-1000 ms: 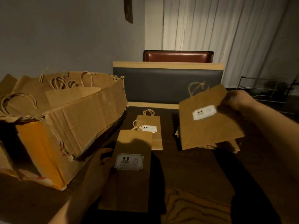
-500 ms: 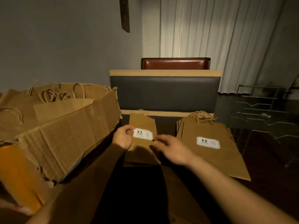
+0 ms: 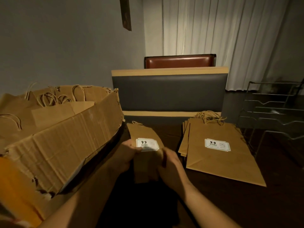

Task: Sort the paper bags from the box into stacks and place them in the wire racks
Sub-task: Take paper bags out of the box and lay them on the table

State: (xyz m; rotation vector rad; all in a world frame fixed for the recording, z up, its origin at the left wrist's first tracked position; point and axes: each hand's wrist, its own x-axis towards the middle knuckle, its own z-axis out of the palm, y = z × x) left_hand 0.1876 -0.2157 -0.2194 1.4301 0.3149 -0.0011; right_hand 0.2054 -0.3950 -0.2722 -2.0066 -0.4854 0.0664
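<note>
A narrow brown paper bag stack (image 3: 144, 155) with a white "9.9" label lies on the dark table in the middle. My left hand (image 3: 127, 155) grips its left edge beside the label, and my right hand (image 3: 171, 163) presses against its right edge. To the right lies a stack of wide brown bags (image 3: 218, 155) with the same label, handles pointing away from me. The torn cardboard box (image 3: 65, 142) at the left holds several more bags with twine handles. The wire racks (image 3: 271, 111) stand at the far right.
A dark padded bench back (image 3: 169, 92) with tan trim rises behind the table, with a brown leather chair back (image 3: 180, 60) beyond it. White curtains hang behind. The box's torn flap leans close to the narrow bags.
My right hand laid the wide bag on the right stack and came over to the narrow stack. My left hand set its narrow bag on that stack, and both hands now close on its sides.
</note>
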